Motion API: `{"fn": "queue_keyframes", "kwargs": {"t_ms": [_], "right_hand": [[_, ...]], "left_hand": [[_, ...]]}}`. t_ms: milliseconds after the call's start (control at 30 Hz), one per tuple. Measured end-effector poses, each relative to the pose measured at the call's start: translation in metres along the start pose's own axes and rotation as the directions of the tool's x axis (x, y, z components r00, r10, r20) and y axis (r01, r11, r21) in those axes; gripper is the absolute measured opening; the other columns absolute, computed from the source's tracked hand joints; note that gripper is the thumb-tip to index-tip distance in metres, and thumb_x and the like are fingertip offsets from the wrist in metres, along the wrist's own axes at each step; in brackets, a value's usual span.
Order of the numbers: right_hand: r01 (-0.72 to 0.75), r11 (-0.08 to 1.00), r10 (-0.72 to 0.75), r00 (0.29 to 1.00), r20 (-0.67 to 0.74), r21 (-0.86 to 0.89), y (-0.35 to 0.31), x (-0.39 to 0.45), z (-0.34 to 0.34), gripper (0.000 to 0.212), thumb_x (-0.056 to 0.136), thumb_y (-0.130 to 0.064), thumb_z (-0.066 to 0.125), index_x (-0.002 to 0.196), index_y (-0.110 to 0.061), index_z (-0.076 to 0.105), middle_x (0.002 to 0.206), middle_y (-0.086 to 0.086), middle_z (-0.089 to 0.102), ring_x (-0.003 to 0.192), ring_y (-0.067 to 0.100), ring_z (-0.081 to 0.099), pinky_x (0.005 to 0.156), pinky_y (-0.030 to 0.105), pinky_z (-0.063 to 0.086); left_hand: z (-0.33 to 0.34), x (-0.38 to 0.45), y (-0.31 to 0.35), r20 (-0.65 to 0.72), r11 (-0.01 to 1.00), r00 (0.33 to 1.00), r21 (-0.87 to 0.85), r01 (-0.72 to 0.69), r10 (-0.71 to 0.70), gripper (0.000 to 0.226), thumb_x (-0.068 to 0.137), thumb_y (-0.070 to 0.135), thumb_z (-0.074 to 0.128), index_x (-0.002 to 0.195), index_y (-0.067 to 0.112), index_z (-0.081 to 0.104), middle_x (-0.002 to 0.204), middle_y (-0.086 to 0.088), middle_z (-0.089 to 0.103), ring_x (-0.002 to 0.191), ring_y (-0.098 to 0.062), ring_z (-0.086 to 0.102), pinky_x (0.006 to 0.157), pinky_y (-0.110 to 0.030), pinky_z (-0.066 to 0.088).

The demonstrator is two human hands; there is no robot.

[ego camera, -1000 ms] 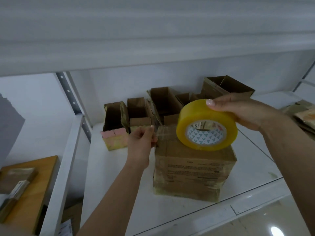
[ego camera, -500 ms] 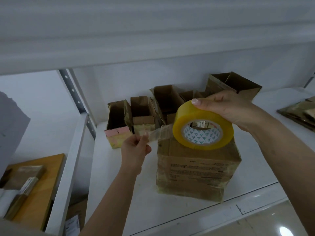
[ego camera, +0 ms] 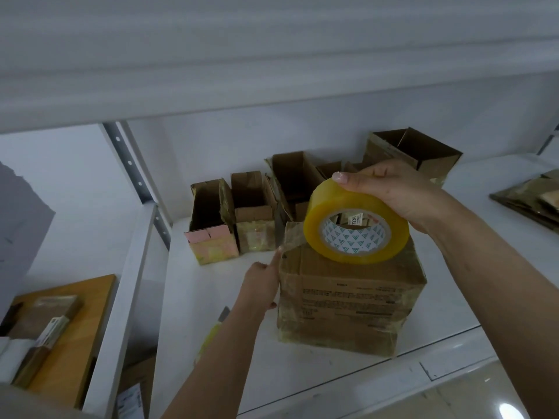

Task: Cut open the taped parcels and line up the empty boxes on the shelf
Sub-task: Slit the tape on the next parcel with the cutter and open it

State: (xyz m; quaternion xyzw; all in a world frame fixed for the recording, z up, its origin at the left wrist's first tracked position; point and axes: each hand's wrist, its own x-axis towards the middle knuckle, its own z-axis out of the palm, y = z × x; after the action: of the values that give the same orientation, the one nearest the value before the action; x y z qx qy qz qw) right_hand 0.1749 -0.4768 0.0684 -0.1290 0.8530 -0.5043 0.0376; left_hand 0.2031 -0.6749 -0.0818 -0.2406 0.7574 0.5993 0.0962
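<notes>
A taped brown parcel (ego camera: 348, 300) stands on the white shelf (ego camera: 302, 379) near its front edge. My right hand (ego camera: 390, 192) grips a yellow roll of clear tape (ego camera: 354, 225) just above the parcel's top. A strip of tape (ego camera: 293, 237) runs from the roll to the parcel's upper left corner. My left hand (ego camera: 263, 282) presses a fingertip on that strip end against the parcel's left edge. Several open empty boxes (ego camera: 248, 213) stand in a row at the back of the shelf.
A larger open box (ego camera: 414, 152) stands at the back right. Flattened packaging (ego camera: 532, 201) lies at the far right. A yellowish cutter (ego camera: 214, 331) lies on the shelf under my left forearm. A wooden board (ego camera: 78, 328) with small items sits lower left, beyond the shelf post (ego camera: 133, 176).
My left hand pulled a strip of tape off the roll, then brought its end down onto the parcel's upper left corner. The roll stayed above the parcel.
</notes>
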Motion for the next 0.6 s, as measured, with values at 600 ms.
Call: {"fn": "queue_keyframes", "kwargs": {"t_ms": [600], "right_hand": [[0.024, 0.999, -0.019, 0.993, 0.120, -0.039, 0.007, 0.006, -0.011, 0.076, 0.059, -0.078, 0.051, 0.090, -0.013, 0.075, 0.080, 0.002, 0.075, 0.074, 0.014, 0.073, 0.083, 0.035, 0.054]], "left_hand": [[-0.001, -0.007, 0.039, 0.407, 0.452, 0.545, 0.307, -0.837, 0.733, 0.077, 0.081, 0.074, 0.050, 0.145, 0.033, 0.036, 0.145, 0.010, 0.045, 0.138, -0.013, 0.037, 0.114, -0.046, 0.033]]}}
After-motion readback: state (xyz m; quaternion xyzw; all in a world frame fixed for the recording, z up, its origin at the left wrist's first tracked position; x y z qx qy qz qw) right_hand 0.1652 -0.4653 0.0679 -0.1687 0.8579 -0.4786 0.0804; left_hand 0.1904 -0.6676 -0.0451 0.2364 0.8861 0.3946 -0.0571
